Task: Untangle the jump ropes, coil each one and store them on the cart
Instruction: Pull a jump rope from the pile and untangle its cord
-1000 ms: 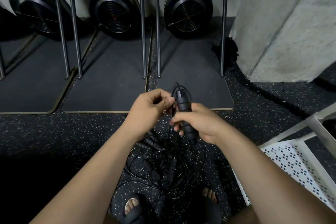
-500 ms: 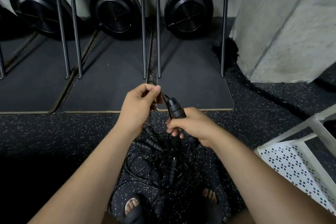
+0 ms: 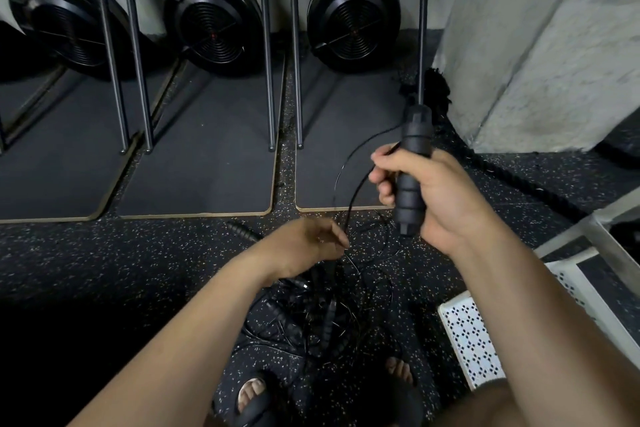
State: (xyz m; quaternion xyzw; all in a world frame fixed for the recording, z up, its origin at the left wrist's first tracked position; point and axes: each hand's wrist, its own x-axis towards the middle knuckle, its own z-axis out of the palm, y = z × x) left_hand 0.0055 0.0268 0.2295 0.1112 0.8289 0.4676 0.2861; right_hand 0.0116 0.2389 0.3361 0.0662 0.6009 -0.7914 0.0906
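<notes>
**Desk:** What has moved in the last half second?

**Field:** The right hand [image 3: 446, 194] has been lifted and carried to the right. The handle [image 3: 412, 184] is now held nearly upright. The left hand [image 3: 308, 243] has been lowered, so the two hands are drawn apart.

**Desk:** Where are the ropes?

**Field:** The handle is closed inside the right fist, with thin cord [image 3: 350, 204] wound round its upper end. From there the cord is led down in a loop to the left hand and is pinched at the curled fingertips. The tangle of jump ropes [image 3: 311, 319] is left on the floor [image 3: 104, 263] just below that hand, ahead of the sandalled feet [image 3: 251, 392].

**Desk:** What cannot be made out?

**Field:** The left fingers are softened by blur. Single ropes in the heap cannot be told apart against the dark floor. The white perforated cart [image 3: 464, 333] is cut off at the right edge and partly covered by the right forearm.

**Desk:** And the room around it?

**Field:** Open speckled rubber floor is seen to the left of the heap. Ahead it is bordered by dark mats [image 3: 207, 163], on which steel poles [image 3: 136, 62] are stood. Three round fan housings [image 3: 214, 24] are set against the wall behind. A concrete pillar [image 3: 540, 45] is seen at the upper right, with a thick rope [image 3: 512, 177] laid along its base.
</notes>
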